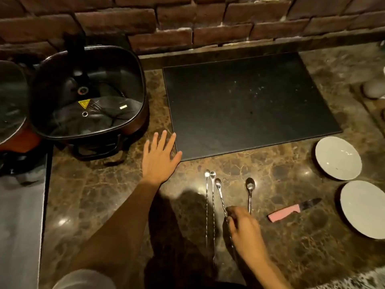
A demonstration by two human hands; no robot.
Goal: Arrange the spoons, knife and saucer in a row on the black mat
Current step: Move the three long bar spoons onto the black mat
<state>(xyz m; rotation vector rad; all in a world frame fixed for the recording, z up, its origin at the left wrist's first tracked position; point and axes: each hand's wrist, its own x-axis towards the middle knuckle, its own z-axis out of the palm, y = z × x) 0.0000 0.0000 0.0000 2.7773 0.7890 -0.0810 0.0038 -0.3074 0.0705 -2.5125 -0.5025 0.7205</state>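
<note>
Head view: the left hand lies flat, fingers spread, on the counter just beside the black mat. The right hand pinches a long twisted-handled spoon, two more lying left of it, a shorter spoon just beyond. The pink-handled knife and two grey saucers lie to its right. No writing is legible.

Black mat, plain and matte, flecked with a few pale specks. Around it the worktop runs brown marble, veined in lighter tan. Four spoons, all shiny silver, the long ones with twisted handles. The knife shows a pink handle and dark steel blade. Two saucers, pale grey. Behind, a red-brown brick wall; left, a black electric pot carrying a yellow warning sticker.
</note>
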